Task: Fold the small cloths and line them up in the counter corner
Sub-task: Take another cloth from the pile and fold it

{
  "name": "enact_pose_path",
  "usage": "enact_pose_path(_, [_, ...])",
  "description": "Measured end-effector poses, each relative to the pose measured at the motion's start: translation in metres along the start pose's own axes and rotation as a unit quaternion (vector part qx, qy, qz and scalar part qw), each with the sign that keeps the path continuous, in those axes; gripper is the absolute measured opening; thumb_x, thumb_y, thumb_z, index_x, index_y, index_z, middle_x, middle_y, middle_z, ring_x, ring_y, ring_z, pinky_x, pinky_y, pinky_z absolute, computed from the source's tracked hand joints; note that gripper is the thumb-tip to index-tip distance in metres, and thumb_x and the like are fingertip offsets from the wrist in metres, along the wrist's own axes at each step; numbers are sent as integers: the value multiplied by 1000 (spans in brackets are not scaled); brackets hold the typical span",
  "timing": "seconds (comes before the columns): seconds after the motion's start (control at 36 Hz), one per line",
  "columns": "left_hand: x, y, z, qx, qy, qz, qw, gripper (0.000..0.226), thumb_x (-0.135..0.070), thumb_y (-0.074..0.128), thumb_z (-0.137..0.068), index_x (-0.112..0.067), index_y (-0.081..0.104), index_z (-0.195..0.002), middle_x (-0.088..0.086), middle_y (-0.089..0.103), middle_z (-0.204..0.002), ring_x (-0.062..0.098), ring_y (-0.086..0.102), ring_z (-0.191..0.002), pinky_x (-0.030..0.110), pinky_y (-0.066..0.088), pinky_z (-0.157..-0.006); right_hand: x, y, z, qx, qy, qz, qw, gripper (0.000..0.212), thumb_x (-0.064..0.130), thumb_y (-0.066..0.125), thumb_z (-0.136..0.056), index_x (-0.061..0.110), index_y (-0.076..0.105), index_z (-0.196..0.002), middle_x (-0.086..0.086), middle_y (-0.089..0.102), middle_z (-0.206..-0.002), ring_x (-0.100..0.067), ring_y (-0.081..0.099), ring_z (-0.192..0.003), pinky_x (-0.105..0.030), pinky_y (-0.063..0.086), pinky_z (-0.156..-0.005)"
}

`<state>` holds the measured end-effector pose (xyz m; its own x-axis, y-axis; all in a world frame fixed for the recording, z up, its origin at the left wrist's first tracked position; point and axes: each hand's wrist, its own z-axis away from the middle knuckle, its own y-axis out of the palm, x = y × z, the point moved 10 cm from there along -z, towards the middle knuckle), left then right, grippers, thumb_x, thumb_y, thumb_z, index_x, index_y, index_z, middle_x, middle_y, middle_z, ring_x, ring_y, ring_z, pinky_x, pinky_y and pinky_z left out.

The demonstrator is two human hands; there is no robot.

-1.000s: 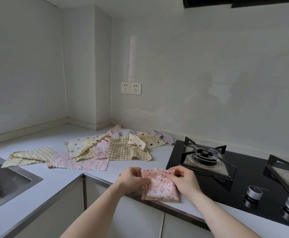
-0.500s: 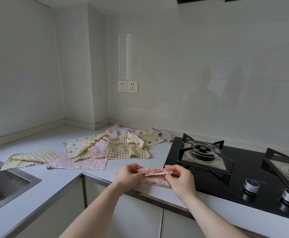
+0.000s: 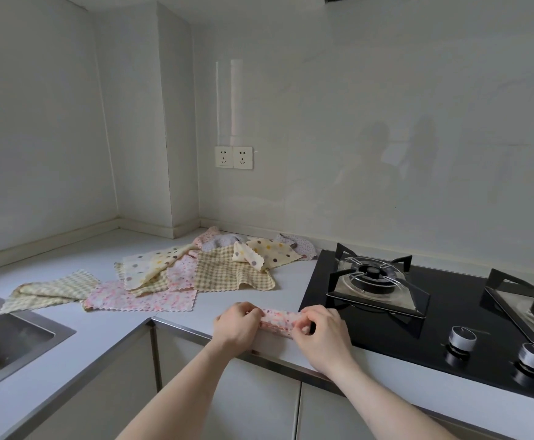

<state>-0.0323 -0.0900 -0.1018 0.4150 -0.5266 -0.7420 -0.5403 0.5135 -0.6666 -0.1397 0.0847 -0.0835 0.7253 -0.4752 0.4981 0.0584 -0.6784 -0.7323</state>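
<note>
Head view: both hands' grip [image 3: 280, 325] hides the pink cloth's [image 3: 280, 317] ends.

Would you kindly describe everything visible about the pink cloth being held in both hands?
The pink floral cloth is soft fabric, pale pink with small coloured specks, folded into a narrow band. It lies across the near counter edge, just left of the black hob. The left hand pinches its left end and the right hand its right end; its middle alone shows.

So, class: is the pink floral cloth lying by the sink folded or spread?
Spread: the pink floral cloth lies flat in a single layer, its zigzag edges showing.
</note>
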Motion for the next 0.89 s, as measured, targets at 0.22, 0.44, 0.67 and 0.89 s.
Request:
enact_pose_path(0.22, [-4,6,4,-36,14,-125,991,57,-63,52,-82,-33,50,-130,-7,53,-137,19,43,-128,37,32,-109,-5,2,-2,9,21,-1,1000,23,36,63,-87,30,54,-67,19,66,-100,-12,54,-98,-30,38,-80])
enact_pose_path(0.44, [-9,11,12,-64,63,-185,979,64,-65,31,-88,-30,47,-139,-7,44,-150,18,32,-140,36,24,-118,-4,1,0,17,31,14,999,32,44,65,-85,30,49,-109,11,63,-105,-17,54,-107,-35,41,-89])
enact_pose_path(0.67, [-6,9,10,-84,68,-162,981,60,-63,39,-90,-39,37,-144,-13,45,-150,15,32,-141,34,24,-117,-15,0,3,43,64,-106,991,32,34,74,-78,40,60,-106,24,66,-90,-6,58,-100,-40,49,-94])
enact_pose_path(0.89, [-1,17,9,-107,85,-174,975,71,-65,31,-89,-43,19,-156,-15,45,-152,14,28,-146,33,20,-121,-11,7,5,69,47,-142,986,31,37,69,-74,42,58,-102,21,67,-91,-10,62,-96,-39,55,-86])
